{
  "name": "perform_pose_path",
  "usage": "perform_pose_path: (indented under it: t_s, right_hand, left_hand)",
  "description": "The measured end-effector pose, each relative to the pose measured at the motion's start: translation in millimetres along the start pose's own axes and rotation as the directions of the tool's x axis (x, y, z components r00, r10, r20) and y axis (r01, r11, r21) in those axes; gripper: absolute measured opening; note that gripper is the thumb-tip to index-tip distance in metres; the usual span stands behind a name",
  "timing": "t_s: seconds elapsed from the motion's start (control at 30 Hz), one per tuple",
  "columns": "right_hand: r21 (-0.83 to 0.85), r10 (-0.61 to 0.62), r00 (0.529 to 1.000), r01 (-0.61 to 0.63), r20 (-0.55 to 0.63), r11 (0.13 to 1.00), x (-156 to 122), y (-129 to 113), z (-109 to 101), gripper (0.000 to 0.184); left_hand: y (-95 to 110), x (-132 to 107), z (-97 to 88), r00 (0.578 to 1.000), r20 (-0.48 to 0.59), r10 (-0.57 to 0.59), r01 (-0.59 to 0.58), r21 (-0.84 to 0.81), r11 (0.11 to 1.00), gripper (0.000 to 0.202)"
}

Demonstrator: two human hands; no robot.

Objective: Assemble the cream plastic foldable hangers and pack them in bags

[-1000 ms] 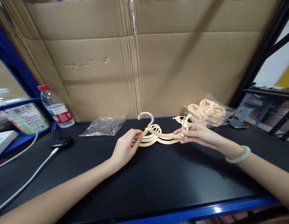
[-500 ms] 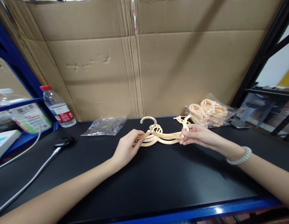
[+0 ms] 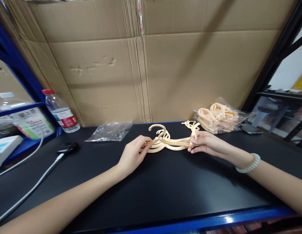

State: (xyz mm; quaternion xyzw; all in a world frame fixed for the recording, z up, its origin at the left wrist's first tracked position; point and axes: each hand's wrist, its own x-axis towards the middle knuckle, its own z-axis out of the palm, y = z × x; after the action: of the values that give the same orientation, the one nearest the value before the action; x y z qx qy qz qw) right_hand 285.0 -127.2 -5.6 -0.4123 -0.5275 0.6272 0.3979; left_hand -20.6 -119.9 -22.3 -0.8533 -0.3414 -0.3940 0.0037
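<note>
- Holding a small stack of cream plastic hangers (image 3: 170,144) by its two ends is the step in hand, as I judge it. The left hand (image 3: 132,155) pinches the left end and the right hand (image 3: 205,143) pinches the right end, each grip closed narrow on the plastic.
- The hangers sit low over the black desk (image 3: 165,191), in the middle and toward the back. Their hooks point up and away, not all in one line.
- Any further handling calls, I think, for even pressure at both ends, because the thin arms can slide and fan apart.
- Behind the right hand lies a clear bag (image 3: 219,117) with more pieces of the same kind. An empty plastic bag (image 3: 109,131) lies to the left, apart from the hands.
- I cannot count the hangers in the stack, and it is hard to see whether the lowest one touches the desk.
- The fingertips of both hands are partly hidden by the plastic, and the picture edges cut off both forearms.
</note>
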Motion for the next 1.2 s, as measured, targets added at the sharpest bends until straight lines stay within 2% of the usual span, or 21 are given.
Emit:
perform_pose_path:
  t_s: [0.33, 0.67, 0.8, 0.93, 1.1, 1.2]
  right_hand:
    - [-0.01, -0.017, 0.999, 0.017, -0.027, 1.0, -0.2, 0.8, 1.0, 0.036]
    - [-0.123, -0.159, 0.974, 0.141, -0.159, 0.982, 3.0, 9.6, 6.3, 0.038]
    - [-0.084, -0.247, 0.949, 0.235, -0.198, 0.968, 2.4, 8.0, 9.6, 0.039]
    - [-0.034, -0.277, 0.943, 0.276, -0.186, 0.961, 0.3, 2.2, 10.8, 0.03]
    - [0.037, -0.318, 0.928, 0.331, -0.195, 0.943, 0.4, -9.2, -10.1, 0.021]
    - [-0.061, -0.307, 0.928, 0.301, -0.211, 0.952, -1.9, -19.0, -34.2, 0.024]
  left_hand:
    - [2.2, 1.4, -1.1, 1.0, 0.014, 0.0, 0.0, -0.025, 1.0, 0.009]
    - [1.4, 0.1, 0.2, 0.999, 0.024, -0.028, 0.029, -0.047, 0.998, 0.01]
    - [0.7, -1.0, 1.3, 0.998, 0.017, -0.06, 0.061, -0.047, 0.997, 0.014]
    - [2.7, -0.2, 0.5, 0.993, 0.008, -0.119, 0.12, -0.064, 0.991, 0.015]
    - [2.0, 2.2, -2.3, 0.989, -0.044, -0.141, 0.141, -0.01, 0.99, 0.012]
    - [1.0, 3.4, -5.3, 0.994, -0.051, -0.099, 0.101, 0.041, 0.994, 0.007]
